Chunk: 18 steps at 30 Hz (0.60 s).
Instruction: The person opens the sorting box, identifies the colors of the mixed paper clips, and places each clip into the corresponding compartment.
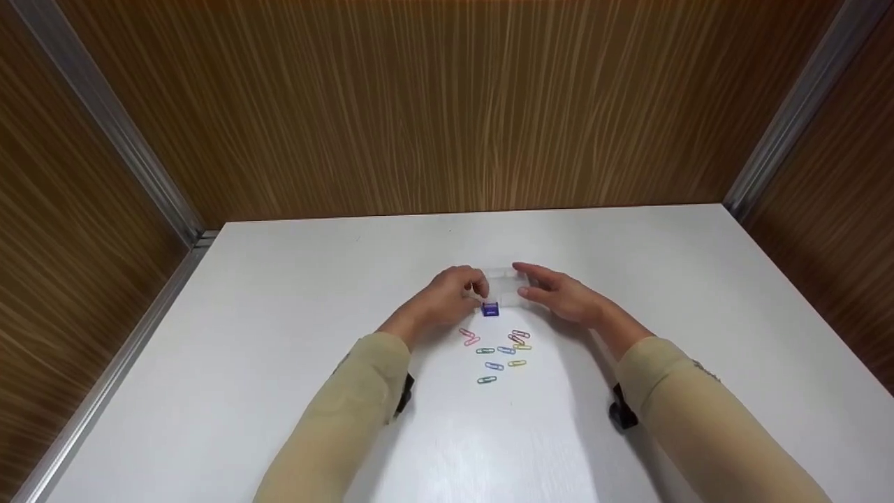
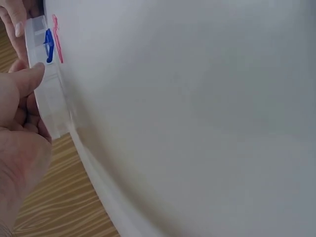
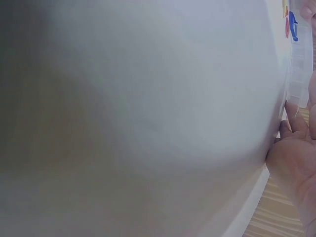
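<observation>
A clear plastic box (image 1: 504,285) with a blue latch (image 1: 491,309) on its near side lies on the white table between my hands. My left hand (image 1: 449,295) grips its left part. In the left wrist view the thumb lies on the box wall (image 2: 53,101) beside the latch, the other fingers curled behind. My right hand (image 1: 564,296) is at the right end of the box, fingers and thumb apart and mostly straight, touching or very near it. Nearer to me lie several coloured paper clips: pink (image 1: 469,337), green (image 1: 487,379), blue (image 1: 494,366), yellow (image 1: 517,363) and red (image 1: 518,336).
The white table (image 1: 314,293) reaches a wood-grain back panel (image 1: 447,105). Metal profiles (image 1: 119,119) stand at the corners, with wood-grain panels on both sides. A black strap device (image 1: 621,409) sits under the right sleeve.
</observation>
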Available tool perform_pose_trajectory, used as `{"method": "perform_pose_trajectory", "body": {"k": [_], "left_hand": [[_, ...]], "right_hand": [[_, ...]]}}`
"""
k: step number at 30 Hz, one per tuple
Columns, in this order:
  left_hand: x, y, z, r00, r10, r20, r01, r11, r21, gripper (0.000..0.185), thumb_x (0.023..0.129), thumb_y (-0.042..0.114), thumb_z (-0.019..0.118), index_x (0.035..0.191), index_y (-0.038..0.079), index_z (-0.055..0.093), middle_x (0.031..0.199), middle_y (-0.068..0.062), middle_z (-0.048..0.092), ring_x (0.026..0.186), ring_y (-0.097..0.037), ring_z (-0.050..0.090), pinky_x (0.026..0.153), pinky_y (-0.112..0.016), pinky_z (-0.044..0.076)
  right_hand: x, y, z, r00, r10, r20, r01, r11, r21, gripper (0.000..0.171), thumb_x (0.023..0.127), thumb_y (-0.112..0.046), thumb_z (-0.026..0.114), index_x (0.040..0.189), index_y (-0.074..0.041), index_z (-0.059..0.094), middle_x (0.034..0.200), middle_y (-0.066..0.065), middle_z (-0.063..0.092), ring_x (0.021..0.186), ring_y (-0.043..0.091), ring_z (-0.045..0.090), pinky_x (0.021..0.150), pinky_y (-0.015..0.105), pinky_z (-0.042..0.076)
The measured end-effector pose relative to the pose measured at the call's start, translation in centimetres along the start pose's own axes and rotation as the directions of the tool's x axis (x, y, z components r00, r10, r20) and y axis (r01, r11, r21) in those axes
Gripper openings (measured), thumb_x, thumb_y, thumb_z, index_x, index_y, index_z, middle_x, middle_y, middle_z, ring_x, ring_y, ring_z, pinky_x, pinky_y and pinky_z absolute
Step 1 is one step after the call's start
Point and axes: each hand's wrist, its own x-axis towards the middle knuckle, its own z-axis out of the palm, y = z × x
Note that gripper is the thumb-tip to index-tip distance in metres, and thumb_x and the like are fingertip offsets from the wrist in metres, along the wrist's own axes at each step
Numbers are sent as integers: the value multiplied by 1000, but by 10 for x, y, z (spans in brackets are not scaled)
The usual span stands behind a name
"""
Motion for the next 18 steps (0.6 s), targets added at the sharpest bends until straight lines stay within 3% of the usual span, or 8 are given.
{"method": "perform_pose_trajectory", "body": {"k": [3, 9, 14, 18], "left_hand": [[-1, 0, 0, 1000, -4, -4, 4, 1000, -30, 20, 101, -1, 63, 110, 16, 67, 113, 1, 60, 113, -20, 51, 101, -37, 44], [-5, 0, -3, 999, 1, -35, -4, 996, -84, 32, 97, -3, 68, 123, 14, 70, 121, -1, 62, 116, -20, 53, 106, -36, 45], [-6, -3, -10, 997, 0, -76, -1, 1000, -12, 45, 93, 2, 79, 134, 17, 69, 137, 0, 61, 133, -22, 50, 118, -37, 40], [-7, -8, -16, 994, -46, -102, 49, 999, 24, 61, 91, 10, 86, 147, 22, 63, 156, -1, 51, 150, -22, 40, 125, -38, 33]], "right_hand": [[0, 0, 0, 1000, -2, 3, 2, 1000, -2, 63, 108, -47, 61, 166, -41, 37, 177, 4, 20, 163, 34, 10, 127, 64, 8], [0, -3, -1, 1000, -3, 4, 3, 1000, -3, 63, 108, -46, 60, 166, -40, 37, 177, 5, 20, 163, 35, 11, 127, 65, 8], [0, -7, -1, 1000, 10, 2, -10, 1000, 10, 62, 108, -46, 61, 166, -39, 37, 177, 5, 21, 163, 33, 12, 128, 61, 10], [1, -7, 1, 1000, 26, 3, -26, 1000, 11, 66, 107, -48, 63, 166, -39, 36, 177, 5, 20, 163, 32, 12, 129, 59, 10]]}}
